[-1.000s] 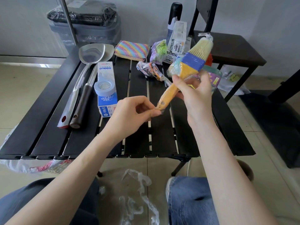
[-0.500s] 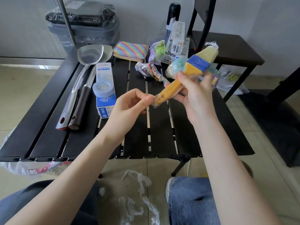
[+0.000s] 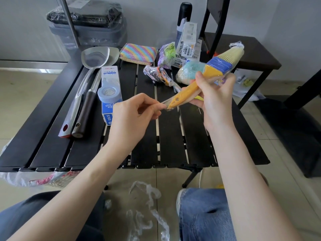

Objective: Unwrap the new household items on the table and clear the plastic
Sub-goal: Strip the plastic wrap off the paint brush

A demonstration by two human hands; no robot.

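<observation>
1. My right hand (image 3: 214,100) holds a plastic-wrapped brush (image 3: 205,76) above the black slatted bench (image 3: 173,136), fingers curled round the yellow handle; the blue band and pale bristles point up and to the right.
2. My left hand (image 3: 133,115) pinches the loose end of the clear wrap (image 3: 165,104) at the tip of the handle, thumb and forefinger closed on the film, the other fingers curled beneath.
3. On the bench to the left, two long-handled metal spatulas (image 3: 90,80) lie side by side, their blades toward the far edge; just beside them lies a blue-and-white boxed tape dispenser (image 3: 110,89).
4. At the far side of the bench sit a rainbow-striped sponge (image 3: 138,53), a small purple-and-green packet (image 3: 166,54), a white printed box (image 3: 187,44) standing upright and a dark bottle (image 3: 184,14) behind it.
5. Nearer the middle lie wrapped toy cars (image 3: 157,75) and, just behind the brush, a pale blue fluffy item in plastic (image 3: 190,72).
6. Crumpled clear plastic (image 3: 147,206) lies on the tiled floor between my knees, which are in blue jeans (image 3: 203,214); a white plastic bag (image 3: 20,178) lies on the floor below the bench's near left corner.
7. A dark stool (image 3: 251,51) stands to the right beyond the bench, and a grey bin with a black liner (image 3: 86,20) stands against the wall at the back left.
</observation>
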